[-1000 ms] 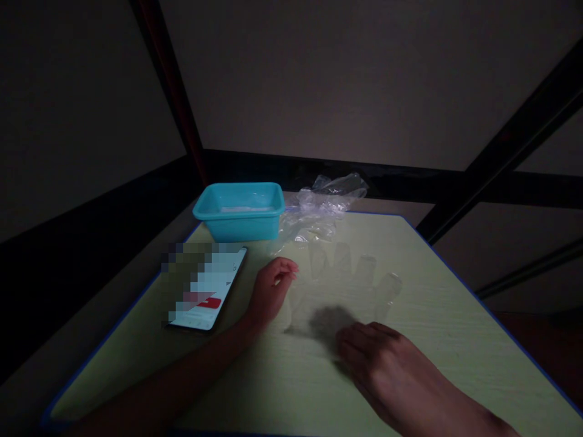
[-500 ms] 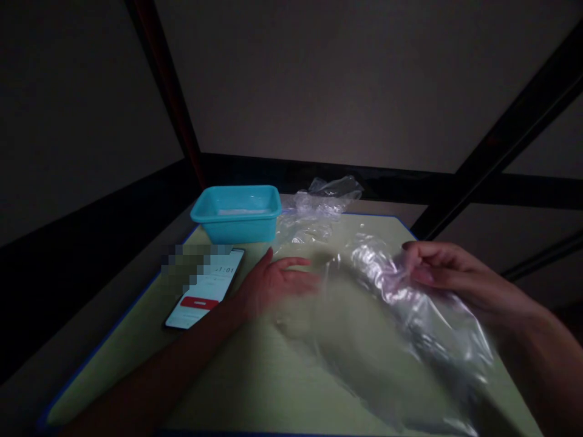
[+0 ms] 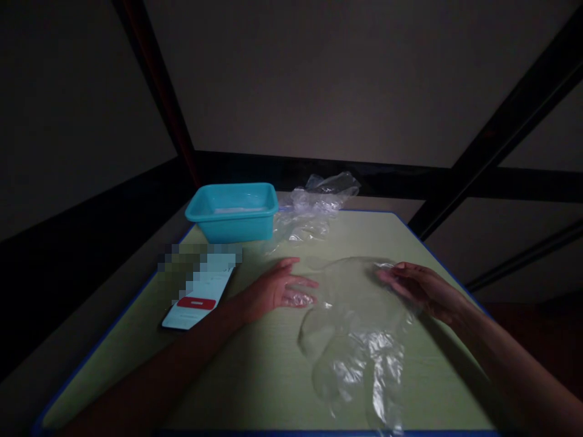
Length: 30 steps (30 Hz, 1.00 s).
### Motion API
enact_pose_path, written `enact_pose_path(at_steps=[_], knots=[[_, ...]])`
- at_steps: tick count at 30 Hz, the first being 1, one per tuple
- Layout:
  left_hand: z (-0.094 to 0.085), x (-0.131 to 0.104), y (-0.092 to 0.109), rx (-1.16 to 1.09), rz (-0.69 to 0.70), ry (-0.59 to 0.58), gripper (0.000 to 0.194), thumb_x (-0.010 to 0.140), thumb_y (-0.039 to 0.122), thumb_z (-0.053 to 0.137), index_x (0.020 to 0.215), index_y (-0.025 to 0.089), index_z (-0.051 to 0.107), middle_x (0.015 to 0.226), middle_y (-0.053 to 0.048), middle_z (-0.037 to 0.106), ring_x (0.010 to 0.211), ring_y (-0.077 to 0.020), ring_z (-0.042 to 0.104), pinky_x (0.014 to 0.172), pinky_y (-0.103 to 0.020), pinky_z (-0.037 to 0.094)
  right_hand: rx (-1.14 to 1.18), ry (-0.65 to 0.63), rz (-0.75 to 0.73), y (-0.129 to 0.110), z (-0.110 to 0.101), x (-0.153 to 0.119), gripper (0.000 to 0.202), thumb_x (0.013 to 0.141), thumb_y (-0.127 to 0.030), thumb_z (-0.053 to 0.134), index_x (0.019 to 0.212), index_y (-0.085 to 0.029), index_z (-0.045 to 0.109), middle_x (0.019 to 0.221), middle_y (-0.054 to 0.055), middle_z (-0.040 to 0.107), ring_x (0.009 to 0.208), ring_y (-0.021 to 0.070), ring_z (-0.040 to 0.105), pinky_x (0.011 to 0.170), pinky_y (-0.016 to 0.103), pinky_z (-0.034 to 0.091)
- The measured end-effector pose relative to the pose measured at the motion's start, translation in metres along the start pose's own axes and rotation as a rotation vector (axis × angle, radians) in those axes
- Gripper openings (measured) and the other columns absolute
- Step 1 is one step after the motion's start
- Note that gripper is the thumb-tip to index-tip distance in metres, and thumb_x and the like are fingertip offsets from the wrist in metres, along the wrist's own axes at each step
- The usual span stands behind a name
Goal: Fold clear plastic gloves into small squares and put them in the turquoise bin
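Right hand (image 3: 423, 290): thumb and fingertips pinched on the upper right edge of a clear disposable plastic glove (image 3: 379, 349), wrist angled inward from the right. Glove: unfolded between the hands over the table (image 3: 255, 388), finger lobes toward the near edge; contact with the tabletop unclear. Left hand (image 3: 273, 290): fingers spread, at the glove's left side; touch uncertain. Step in hand, as judged: spreading the glove; next move calls for a light pinch and a separated cuff. Beyond: crumpled clear plastic film (image 3: 325, 197), turquoise plastic basin (image 3: 237, 229); at left, smartphone (image 3: 194, 314), screen lit
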<state>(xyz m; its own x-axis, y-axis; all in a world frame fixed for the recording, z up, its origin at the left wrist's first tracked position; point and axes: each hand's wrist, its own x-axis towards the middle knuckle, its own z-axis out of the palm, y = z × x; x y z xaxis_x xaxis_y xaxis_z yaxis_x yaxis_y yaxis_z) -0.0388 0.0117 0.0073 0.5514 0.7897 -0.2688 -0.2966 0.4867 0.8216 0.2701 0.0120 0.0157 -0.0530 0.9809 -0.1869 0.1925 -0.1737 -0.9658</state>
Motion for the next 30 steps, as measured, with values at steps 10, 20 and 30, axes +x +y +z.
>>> enact_pose_path(at_steps=[10, 20, 30], knots=[[0.004, 0.002, -0.010, 0.499, 0.222, 0.367, 0.059, 0.060, 0.007, 0.062, 0.112, 0.018, 0.036, 0.068, 0.005, 0.062, 0.056, -0.0125, 0.062, 0.056, -0.024, 0.050, -0.018, 0.045, 0.195, -0.008, 0.012, -0.026, 0.026, 0.062, -0.036, 0.071, 0.066, -0.019, 0.053, 0.073, 0.006, 0.068, 0.068, 0.0168, 0.066, 0.059, 0.026, 0.053], [-0.014, 0.007, -0.009, 1.140, 0.776, 0.773, 0.039, 0.072, 0.010, 0.054, 0.110, 0.019, 0.047, 0.113, -0.009, 0.057, 0.102, -0.0208, 0.057, 0.084, -0.037, 0.049, -0.618, -0.235, 0.046, -0.018, -0.005, -0.027, 0.029, 0.066, -0.048, 0.057, 0.060, -0.020, 0.053, 0.052, 0.001, 0.055, 0.047, 0.0122, 0.049, 0.045, 0.026, 0.039], [0.015, -0.012, -0.030, 1.517, 0.984, 0.151, 0.018, 0.082, 0.007, 0.043, 0.087, 0.014, 0.059, 0.092, -0.008, 0.064, 0.087, -0.0170, 0.060, 0.078, -0.031, 0.050, -0.659, -0.082, -0.502, -0.021, 0.044, -0.006, 0.022, 0.082, -0.037, 0.048, 0.081, -0.018, 0.059, 0.080, 0.008, 0.067, 0.070, 0.0181, 0.063, 0.059, 0.030, 0.052]])
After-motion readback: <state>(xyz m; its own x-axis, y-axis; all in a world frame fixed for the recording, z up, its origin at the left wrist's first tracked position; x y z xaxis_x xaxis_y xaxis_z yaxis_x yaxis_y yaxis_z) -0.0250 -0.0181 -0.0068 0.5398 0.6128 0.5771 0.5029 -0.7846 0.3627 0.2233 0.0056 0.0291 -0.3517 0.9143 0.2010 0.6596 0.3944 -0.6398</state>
